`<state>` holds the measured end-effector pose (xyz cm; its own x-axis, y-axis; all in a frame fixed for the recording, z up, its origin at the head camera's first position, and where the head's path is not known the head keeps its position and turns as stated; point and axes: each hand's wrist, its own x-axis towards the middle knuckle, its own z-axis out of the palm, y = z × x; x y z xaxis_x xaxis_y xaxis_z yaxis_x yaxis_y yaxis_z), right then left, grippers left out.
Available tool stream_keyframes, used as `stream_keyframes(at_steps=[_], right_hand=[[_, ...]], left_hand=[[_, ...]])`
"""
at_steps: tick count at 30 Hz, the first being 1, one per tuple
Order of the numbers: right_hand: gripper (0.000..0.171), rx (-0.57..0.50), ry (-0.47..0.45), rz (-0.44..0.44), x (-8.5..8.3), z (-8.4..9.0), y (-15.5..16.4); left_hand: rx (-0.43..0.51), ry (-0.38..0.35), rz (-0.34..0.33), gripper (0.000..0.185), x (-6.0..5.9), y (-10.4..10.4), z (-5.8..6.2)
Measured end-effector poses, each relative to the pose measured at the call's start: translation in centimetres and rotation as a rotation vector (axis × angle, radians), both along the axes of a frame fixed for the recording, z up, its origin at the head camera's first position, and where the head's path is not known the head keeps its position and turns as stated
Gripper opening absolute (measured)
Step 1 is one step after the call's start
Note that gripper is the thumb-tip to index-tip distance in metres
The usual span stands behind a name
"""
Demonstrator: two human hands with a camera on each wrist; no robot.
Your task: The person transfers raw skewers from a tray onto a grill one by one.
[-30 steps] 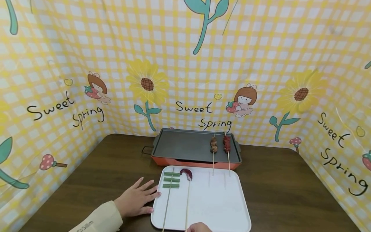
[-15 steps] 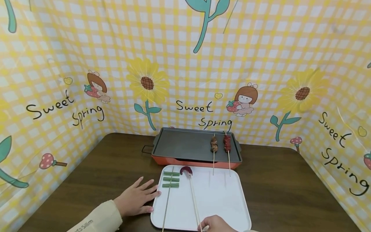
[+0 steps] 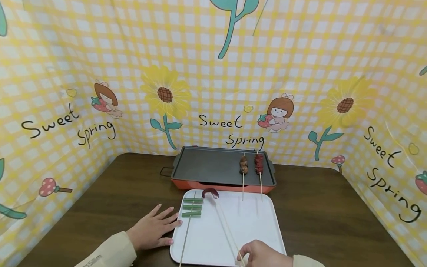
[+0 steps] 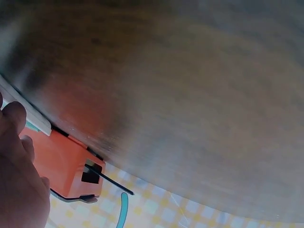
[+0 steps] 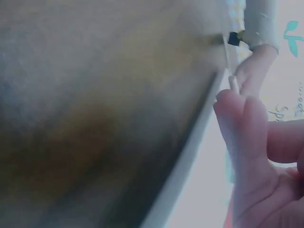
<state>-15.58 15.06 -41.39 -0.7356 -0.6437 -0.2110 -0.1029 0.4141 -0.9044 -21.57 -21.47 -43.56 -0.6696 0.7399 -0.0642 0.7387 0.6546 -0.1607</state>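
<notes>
My right hand point(image 3: 267, 255) pinches the lower end of a wooden skewer point(image 3: 230, 231) between thumb and fingers. At its far end is a curled dark-red piece point(image 3: 210, 193) resembling an octopus tentacle. A shadow beside the stick shows it raised slightly above the white tray point(image 3: 253, 222). My left hand point(image 3: 151, 230) lies flat with spread fingers, its fingertips at the tray's left edge. Near that edge lies a skewer of green vegetable pieces point(image 3: 192, 207). In the right wrist view, the stick's end point(image 5: 233, 84) pokes out past my fingertips.
Behind the tray stands an orange electric griddle point(image 3: 207, 163) with a dark plate. A brown meat skewer point(image 3: 244, 165) and a red meat skewer point(image 3: 258, 164) lie on its right side, sticks overhanging the front. Patterned yellow cloth point(image 3: 213, 85) surrounds the wooden table point(image 3: 320, 215).
My right hand has moved right and forward with the skewer's lower end, so the stick now slants. The curled piece has shifted slightly left and toward the griddle. My left hand stays in place.
</notes>
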Motion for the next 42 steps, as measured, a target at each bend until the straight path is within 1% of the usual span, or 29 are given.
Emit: stream_keyframes(at_steps=[4, 7, 9, 13, 17, 20, 24, 27, 30, 34, 37, 42], right_hand=[[0.022, 0.046, 0.067, -0.026, -0.2, 0.7, 0.4], [0.022, 0.065, 0.081, -0.028, -0.2, 1.1, 0.8], [0.022, 0.066, 0.060, -0.024, -0.3, 1.2, 0.8], [0.021, 0.073, 0.025, -0.006, -0.3, 1.5, 0.7], [0.022, 0.070, 0.039, 0.004, -0.3, 1.9, 0.4], [0.024, 0.036, 0.016, -0.017, -0.3, 2.2, 0.3], [0.024, -0.006, -0.081, -0.087, -0.5, 2.4, 0.0], [0.022, -0.017, -0.125, -0.137, -1.0, 2.5, -0.1], [0.022, -0.035, -0.138, -0.161, -1.8, 2.6, -0.2], [0.021, -0.057, -0.151, -0.181, -2.9, 2.8, -0.6], [0.021, -0.060, -0.153, -0.200, -3.6, 3.1, -1.0], [0.022, -0.062, -0.147, -0.238, -4.6, 3.6, -1.7]], left_hand=[[0.009, -0.019, 0.021, 0.066, -0.1, -0.1, 0.0], [0.010, -0.036, 0.031, 0.067, -0.2, -0.1, 0.0], [0.010, -0.034, 0.024, 0.066, -0.1, -0.1, 0.0], [0.012, -0.009, 0.000, 0.065, 0.0, -0.2, -0.1], [0.004, 0.007, 0.002, 0.065, 0.1, -0.3, 0.0], [0.000, 0.018, 0.001, 0.065, 0.0, -0.3, 0.0], [0.005, 0.042, -0.016, 0.064, 0.0, -0.3, -0.2], [0.004, 0.066, -0.026, 0.063, 0.0, -0.2, -0.4], [0.001, 0.065, -0.018, 0.063, 0.0, -0.1, -0.5], [-0.008, 0.031, 0.002, 0.064, 0.1, -0.1, -0.3], [-0.005, 0.016, 0.005, 0.064, 0.1, -0.1, -0.2], [0.007, 0.035, -0.007, 0.063, 0.2, -0.3, -0.3]])
